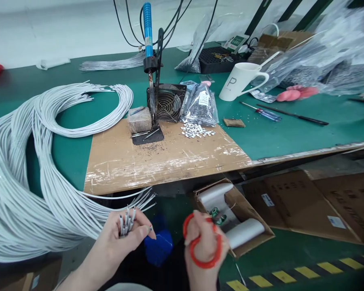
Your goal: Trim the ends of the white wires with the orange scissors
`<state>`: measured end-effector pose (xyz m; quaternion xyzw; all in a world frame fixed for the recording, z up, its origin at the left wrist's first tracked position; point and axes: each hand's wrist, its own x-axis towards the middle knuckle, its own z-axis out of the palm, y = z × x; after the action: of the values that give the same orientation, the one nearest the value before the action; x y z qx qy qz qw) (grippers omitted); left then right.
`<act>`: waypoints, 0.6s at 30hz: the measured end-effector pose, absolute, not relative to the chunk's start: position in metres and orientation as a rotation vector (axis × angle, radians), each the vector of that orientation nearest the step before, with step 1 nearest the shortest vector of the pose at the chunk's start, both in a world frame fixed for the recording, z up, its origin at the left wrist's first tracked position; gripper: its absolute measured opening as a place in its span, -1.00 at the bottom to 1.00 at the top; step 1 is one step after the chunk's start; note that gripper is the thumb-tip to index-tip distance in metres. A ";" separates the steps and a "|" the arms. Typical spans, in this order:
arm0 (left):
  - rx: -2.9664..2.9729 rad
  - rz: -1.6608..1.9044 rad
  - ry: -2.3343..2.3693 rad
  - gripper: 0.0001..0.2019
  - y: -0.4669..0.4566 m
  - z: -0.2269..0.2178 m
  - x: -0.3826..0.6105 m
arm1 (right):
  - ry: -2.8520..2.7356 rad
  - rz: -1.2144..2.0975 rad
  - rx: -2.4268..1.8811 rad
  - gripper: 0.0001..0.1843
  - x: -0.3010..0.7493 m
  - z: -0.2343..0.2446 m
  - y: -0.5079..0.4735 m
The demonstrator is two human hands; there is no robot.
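Observation:
My left hand [121,238] is closed around the ends of several thin white wires [126,220], which stand up between my fingers below the table edge. These ends belong to a big coiled bundle of white wires [24,169] lying across the left of the green table. My right hand [204,246] grips red-handled scissors [200,242], with my fingers through the loops; the blades are hidden. Both hands hang in front of the table, a little apart.
A scratched brown board [170,157] lies on the green table [291,129], bearing a soldering iron stand [150,81], a small fan [166,103] and a pile of metal terminals [197,130]. A white mug [239,81], screwdrivers [261,111] and plastic bags sit behind. An open cardboard box [233,218] stands on the floor.

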<state>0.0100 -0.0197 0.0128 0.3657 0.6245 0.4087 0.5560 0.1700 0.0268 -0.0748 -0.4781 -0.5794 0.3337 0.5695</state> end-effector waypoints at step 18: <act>0.834 0.957 1.357 -0.74 -0.015 0.026 0.009 | -1.891 1.088 -0.922 -0.61 0.183 -0.054 0.021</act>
<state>0.0088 -0.0151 0.0262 0.3596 0.5849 0.4127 0.5986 0.1835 0.0208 -0.0538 -0.3604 -0.7396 0.4256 0.3768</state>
